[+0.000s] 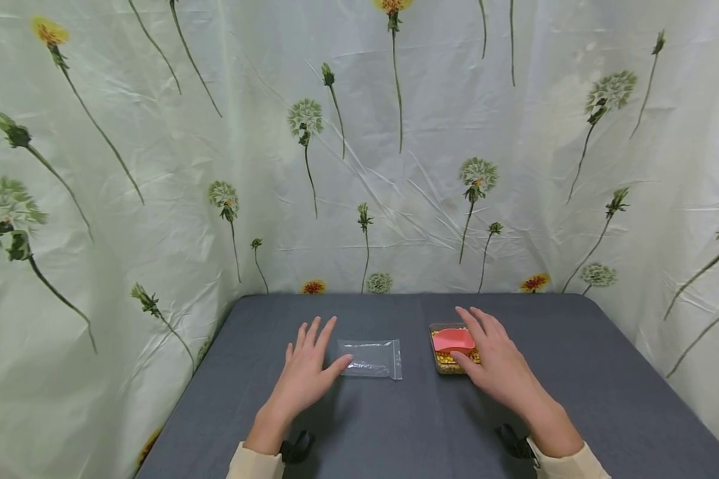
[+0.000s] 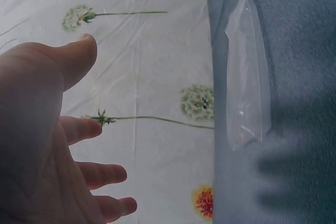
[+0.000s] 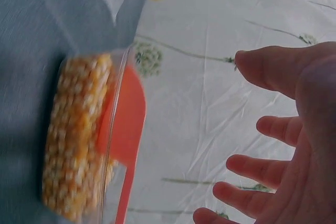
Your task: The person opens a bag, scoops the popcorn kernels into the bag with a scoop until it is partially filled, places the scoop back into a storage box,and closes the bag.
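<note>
A clear zip-lock bag (image 1: 368,359) lies flat on the dark table, its zip end to the right. My left hand (image 1: 307,372) hovers just left of the bag with fingers spread, holding nothing; in the left wrist view the bag (image 2: 248,77) is apart from the fingers. To the right stands a clear plastic box (image 1: 451,367) of corn kernels (image 3: 76,135). A red scoop (image 3: 126,119) rests in the box on the kernels. Above the box's right side, my right hand (image 1: 503,362) is held with fingers spread and holds nothing, hiding part of the box.
The table (image 1: 395,432) has a dark grey cover. Behind it and at both sides hangs a pale curtain (image 1: 359,166) printed with dandelions. A dark strap (image 1: 299,447) shows at the left wrist, another (image 1: 513,442) at the right.
</note>
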The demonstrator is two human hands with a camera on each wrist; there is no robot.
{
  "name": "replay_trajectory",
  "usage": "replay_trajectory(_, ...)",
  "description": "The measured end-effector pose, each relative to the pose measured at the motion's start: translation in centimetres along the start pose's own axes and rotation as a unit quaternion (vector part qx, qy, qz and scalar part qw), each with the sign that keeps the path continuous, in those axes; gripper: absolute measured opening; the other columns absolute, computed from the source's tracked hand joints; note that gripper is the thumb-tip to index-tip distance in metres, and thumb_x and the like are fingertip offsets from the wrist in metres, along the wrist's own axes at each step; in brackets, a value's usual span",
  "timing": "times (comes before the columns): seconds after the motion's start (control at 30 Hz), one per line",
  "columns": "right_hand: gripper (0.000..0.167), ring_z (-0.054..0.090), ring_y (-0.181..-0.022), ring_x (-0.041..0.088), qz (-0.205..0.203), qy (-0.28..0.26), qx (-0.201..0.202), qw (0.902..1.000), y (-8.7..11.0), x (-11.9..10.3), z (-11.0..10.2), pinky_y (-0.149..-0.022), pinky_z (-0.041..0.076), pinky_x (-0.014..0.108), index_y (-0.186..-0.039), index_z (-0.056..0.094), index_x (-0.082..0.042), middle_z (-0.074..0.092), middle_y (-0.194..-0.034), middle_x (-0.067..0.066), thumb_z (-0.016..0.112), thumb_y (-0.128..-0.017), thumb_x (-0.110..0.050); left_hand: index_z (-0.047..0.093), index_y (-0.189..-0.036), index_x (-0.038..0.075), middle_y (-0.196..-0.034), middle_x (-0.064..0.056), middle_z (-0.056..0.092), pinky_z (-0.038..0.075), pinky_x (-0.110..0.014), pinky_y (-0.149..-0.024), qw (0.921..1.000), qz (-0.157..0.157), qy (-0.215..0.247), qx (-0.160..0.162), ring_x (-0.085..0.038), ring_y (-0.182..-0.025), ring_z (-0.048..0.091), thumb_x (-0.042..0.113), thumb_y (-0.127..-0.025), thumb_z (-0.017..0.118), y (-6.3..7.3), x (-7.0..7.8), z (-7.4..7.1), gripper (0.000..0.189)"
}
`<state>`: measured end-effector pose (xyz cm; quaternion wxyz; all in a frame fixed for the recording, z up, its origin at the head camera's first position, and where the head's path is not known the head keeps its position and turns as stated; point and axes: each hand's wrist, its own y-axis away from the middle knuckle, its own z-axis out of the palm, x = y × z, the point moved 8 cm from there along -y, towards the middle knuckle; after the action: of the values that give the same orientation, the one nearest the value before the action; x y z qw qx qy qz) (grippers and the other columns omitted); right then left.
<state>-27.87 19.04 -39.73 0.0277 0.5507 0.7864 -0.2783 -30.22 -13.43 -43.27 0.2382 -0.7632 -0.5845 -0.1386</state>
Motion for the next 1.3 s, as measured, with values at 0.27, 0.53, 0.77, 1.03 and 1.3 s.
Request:
replay_trajectory(0.27,0.075,0.04,-0.136,0.042,-0.005,-0.06,-0.013,0.9981,-1.5,-1.9,2.0,-0.102,0.038,0.065,-0.155,0.039,-0.015,0.04,-0.151,0.018,0.077,-0.091,-0.027,0.028,-0.16,0.026,-0.166,-0.013,0.018,0.022,-0.072,-0.108,0.9991,0.009,0.04,0.007,-0.039,-0.152,0.009,0.056,-0.095,0.064,-1.0,0.9,0.3,0.08)
replay_trajectory(0.53,0.067,0.051,-0.129,0.035,-0.022,-0.079,-0.004,0.9967,-2.5,-3.5,3.8,-0.101,0.043,0.057,-0.149,0.049,-0.013,0.051,-0.142,0.015,0.079,-0.09,-0.024,0.037,-0.157,0.021,-0.162,-0.015,0.028,0.028,-0.066,-0.109,0.9961,0.031,0.083,0.001,-0.037,-0.15,0.021,0.042,-0.098,0.066,-2.0,2.0,1.0,0.068)
replay_trajectory(0.77,0.062,0.056,-0.122,0.03,-0.021,-0.091,0.005,0.9956,-3.2,-4.9,4.9,-0.097,0.047,0.053,-0.144,0.053,-0.014,0.056,-0.135,0.011,0.079,-0.089,-0.02,0.044,-0.153,0.019,-0.154,-0.008,0.043,0.036,-0.058,-0.107,0.9893,0.042,0.138,-0.019,-0.031,-0.141,0.04,0.037,-0.101,0.062,-2.8,3.1,2.0,0.057)
replay_trajectory(1.03,0.057,0.06,-0.117,0.03,0.012,-0.119,-0.012,0.9928,-3.6,-5.5,7.1,-0.094,0.049,0.053,-0.143,0.055,-0.015,0.057,-0.133,0.011,0.077,-0.09,-0.019,0.055,-0.144,0.019,-0.142,-0.008,0.055,0.045,-0.056,-0.098,0.9746,0.027,0.217,-0.047,-0.034,-0.13,0.051,0.031,-0.103,0.061,-3.7,3.2,3.8,0.043)
replay_trajectory(1.3,0.051,0.062,-0.096,0.025,0.049,-0.159,-0.037,0.9854,-3.4,-5.4,10.0,-0.077,0.051,0.044,-0.141,0.057,-0.011,0.062,-0.122,0.013,0.073,-0.092,-0.015,0.066,-0.129,0.016,-0.126,-0.012,0.065,0.052,-0.049,-0.088,0.9515,-0.019,0.302,-0.058,-0.03,-0.114,0.061,0.023,-0.103,0.06,-4.1,2.3,5.4,0.027)
